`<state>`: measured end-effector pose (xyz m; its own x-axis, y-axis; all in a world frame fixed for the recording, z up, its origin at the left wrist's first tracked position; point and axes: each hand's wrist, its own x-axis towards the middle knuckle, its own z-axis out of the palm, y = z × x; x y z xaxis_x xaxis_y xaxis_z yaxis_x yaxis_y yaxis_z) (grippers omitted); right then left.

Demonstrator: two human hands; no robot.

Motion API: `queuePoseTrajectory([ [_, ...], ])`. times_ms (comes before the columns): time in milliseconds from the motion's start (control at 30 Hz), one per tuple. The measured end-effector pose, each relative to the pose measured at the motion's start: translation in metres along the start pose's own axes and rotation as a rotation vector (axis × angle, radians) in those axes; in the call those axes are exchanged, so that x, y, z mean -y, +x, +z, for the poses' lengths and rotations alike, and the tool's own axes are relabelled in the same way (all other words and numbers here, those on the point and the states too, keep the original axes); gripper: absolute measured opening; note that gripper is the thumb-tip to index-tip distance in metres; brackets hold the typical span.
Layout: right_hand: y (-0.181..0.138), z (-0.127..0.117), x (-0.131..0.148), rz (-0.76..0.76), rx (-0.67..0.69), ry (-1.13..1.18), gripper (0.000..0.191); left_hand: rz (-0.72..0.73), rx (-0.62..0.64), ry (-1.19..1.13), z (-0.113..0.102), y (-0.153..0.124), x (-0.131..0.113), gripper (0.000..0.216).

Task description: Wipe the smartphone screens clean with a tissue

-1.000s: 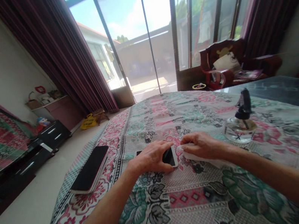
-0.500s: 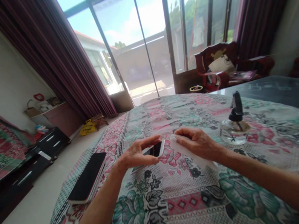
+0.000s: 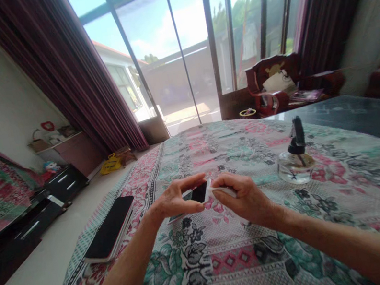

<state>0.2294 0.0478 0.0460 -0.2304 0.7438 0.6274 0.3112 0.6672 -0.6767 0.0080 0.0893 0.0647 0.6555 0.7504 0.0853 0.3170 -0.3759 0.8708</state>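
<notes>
I watch the left hand [image 3: 175, 199] pinch a glossy, rectangular phone [image 3: 200, 192] by its sides, tilted over floral tablecloth [image 3: 239, 241]. The right hand [image 3: 246, 197] pinches soft white tissue [image 3: 229, 191], now at the phone's end, previously apart

Black in the middle, white along the edge on the phone [image 3: 200, 193]. White on the wipe [image 3: 226, 191]. Pink, green and dark grey florals over white across the cloth [image 3: 235, 237], banded with pink diamonds. Black over pale edges on the flat case [image 3: 111, 227]. Clear below, black on top for the spray bottle [image 3: 297, 163]. Deep purple in the curtains [image 3: 50, 68].
</notes>
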Motion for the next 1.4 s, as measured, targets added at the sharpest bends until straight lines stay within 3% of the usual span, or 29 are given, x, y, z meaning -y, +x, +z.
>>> queuePoseTrajectory([
  [200, 0.004, -0.004, -0.010, 0.071, -0.096, -0.041, 0.012, 0.026, 0.032, -0.037, 0.003, 0.001, -0.003, 0.081],
  [433, -0.003, 0.002, 0.015, -0.073, -0.048, -0.019, 0.008, 0.012, 0.000, -0.078, 0.000, 0.000, -0.003, 0.082],
  [667, 0.002, -0.003, -0.007, 0.066, -0.113, -0.078, 0.012, 0.058, 0.046, -0.077, 0.005, 0.002, -0.005, 0.079],
  [867, -0.005, 0.003, 0.011, -0.049, -0.068, -0.064, 0.009, 0.024, 0.002, -0.074, 0.002, 0.000, -0.001, 0.081],
  [1133, 0.001, -0.005, -0.015, 0.147, -0.112, -0.061, 0.018, 0.059, 0.054, -0.063, 0.009, 0.002, -0.005, 0.081],
  [1400, -0.008, 0.005, 0.018, -0.099, -0.102, -0.014, 0.008, 0.007, -0.005, -0.151, 0.003, 0.000, -0.002, 0.079],
])
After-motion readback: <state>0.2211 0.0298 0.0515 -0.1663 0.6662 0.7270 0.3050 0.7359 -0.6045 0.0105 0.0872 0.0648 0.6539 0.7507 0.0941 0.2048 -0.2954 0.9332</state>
